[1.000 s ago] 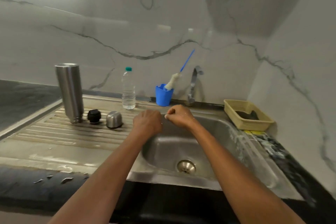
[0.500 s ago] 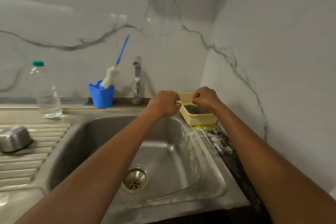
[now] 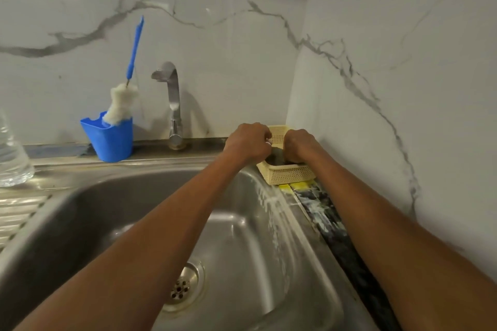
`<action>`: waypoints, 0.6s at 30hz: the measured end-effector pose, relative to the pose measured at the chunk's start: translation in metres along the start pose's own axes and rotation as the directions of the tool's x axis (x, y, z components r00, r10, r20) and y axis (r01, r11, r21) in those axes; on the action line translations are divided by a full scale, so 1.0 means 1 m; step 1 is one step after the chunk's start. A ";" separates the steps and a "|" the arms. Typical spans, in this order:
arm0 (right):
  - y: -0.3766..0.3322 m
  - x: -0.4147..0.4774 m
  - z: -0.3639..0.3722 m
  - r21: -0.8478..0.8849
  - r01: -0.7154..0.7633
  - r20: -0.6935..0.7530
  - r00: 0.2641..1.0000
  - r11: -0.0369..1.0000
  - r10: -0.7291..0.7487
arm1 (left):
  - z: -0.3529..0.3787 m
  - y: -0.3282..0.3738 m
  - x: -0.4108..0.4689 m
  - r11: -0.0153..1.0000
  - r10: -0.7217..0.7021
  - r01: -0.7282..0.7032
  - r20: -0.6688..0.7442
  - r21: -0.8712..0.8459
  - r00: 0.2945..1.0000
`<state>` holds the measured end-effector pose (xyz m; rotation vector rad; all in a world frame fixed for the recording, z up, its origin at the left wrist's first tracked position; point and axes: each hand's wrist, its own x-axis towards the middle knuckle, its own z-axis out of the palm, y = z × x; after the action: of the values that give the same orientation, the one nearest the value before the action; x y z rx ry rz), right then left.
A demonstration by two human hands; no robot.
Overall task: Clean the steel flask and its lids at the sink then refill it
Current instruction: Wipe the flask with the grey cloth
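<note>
early stage, i judge. flask and lids are out of frame, so i can't place them. no stream shows at the tap (image 3: pixel 172 104), and the sink (image 3: pixel 242 225) basin holds no flask part. both hands are at the yellow basket (image 3: pixel 291 174) on the worktop at the sink's back right corner. left hand (image 3: pixel 248 142) is curled over its left rim; right hand (image 3: pixel 300 145) dips toward the dark pad (image 3: pixel 277 158) inside. fingertips hidden, so i can't tell if either pinches anything. brush (image 3: pixel 122 104) sits in the blue cup (image 3: pixel 110 139). scrub, rinse and refill look undone.
</note>
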<state>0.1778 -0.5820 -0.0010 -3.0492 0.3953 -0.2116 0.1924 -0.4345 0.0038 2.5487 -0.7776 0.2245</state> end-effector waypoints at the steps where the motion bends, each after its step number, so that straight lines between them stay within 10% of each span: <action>1: -0.001 -0.002 -0.001 0.034 -0.009 -0.039 0.999 0.999 0.011 | 0.000 -0.001 -0.001 1.000 -0.005 0.005 -0.009 -0.015 1.000; 8: -0.014 -0.035 -0.065 0.362 0.035 -0.274 0.959 0.931 0.071 | -0.034 0.012 -0.025 0.964 -0.165 0.165 0.017 -0.211 0.986; 12: -0.030 -0.069 -0.109 0.542 0.104 -0.288 0.955 0.834 0.068 | -0.062 0.023 -0.058 0.714 -0.283 0.317 0.157 -0.624 0.946; 18: -0.062 -0.138 -0.144 0.779 0.035 -0.102 0.992 0.626 0.071 | -0.090 0.022 -0.137 0.595 -0.076 0.099 0.066 -0.798 0.995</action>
<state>0.0407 -0.4932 0.1288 -2.1573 0.2410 -0.4397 0.0646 -0.3414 0.0524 1.6979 -0.5664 -0.1762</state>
